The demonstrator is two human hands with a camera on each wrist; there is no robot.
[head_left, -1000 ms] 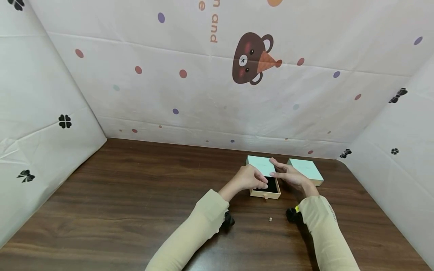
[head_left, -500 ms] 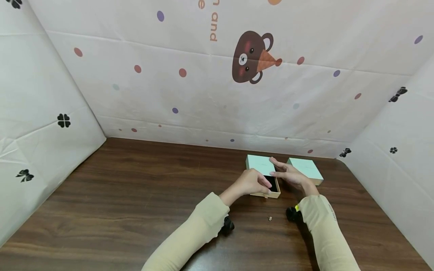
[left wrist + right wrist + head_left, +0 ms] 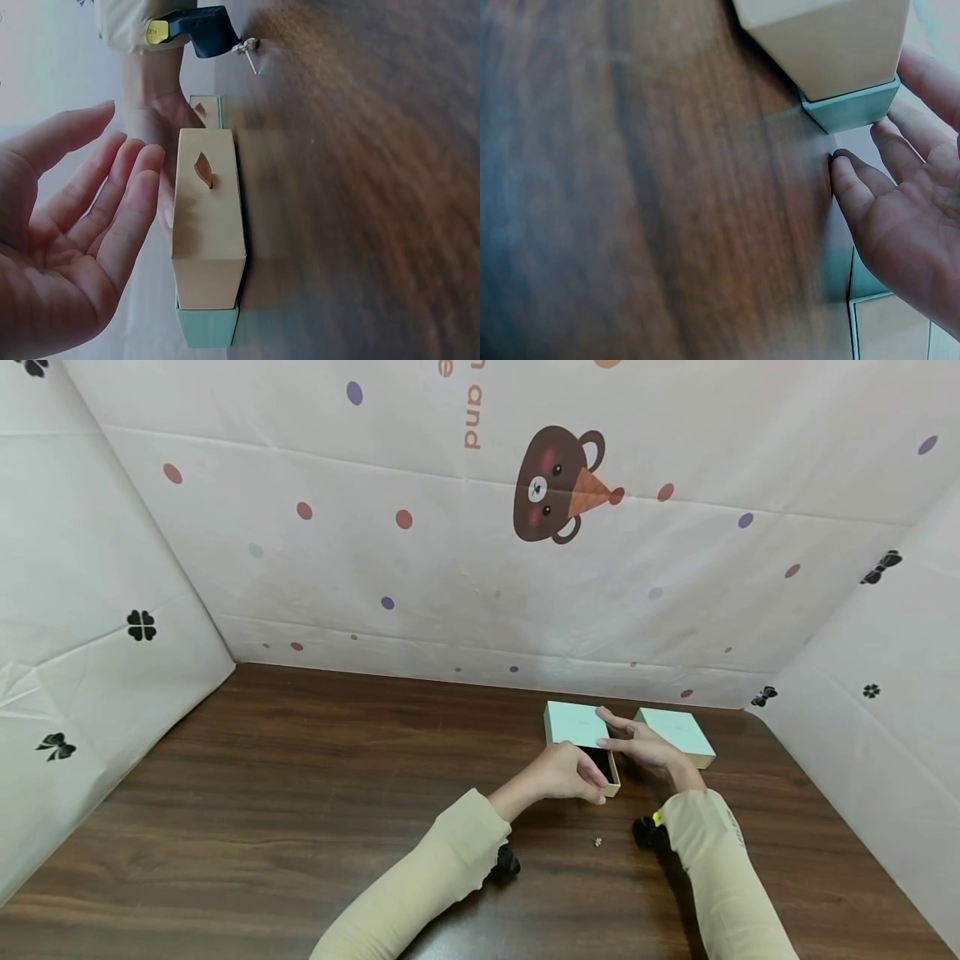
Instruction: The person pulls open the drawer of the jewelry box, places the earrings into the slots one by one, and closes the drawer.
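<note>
A mint box stands at the back of the table with its cream drawer partly pulled out. Black lining shows inside the drawer, partly hidden by my left hand. That hand hovers at the drawer's front, near a small tan pull tab. In the left wrist view its thumb and fingers are apart, with nothing between them. My right hand rests extended fingers against the right side of the mint sleeve. A small stud earring lies on the table in front of the box.
A second mint box, closed, stands to the right of the first, just behind my right hand. White printed sheets wall off the back and both sides of the brown wooden table.
My left hand has moved from above the drawer forward and slightly right, to the drawer's front edge. My right hand has stayed against the box. The earring lies where it was.
</note>
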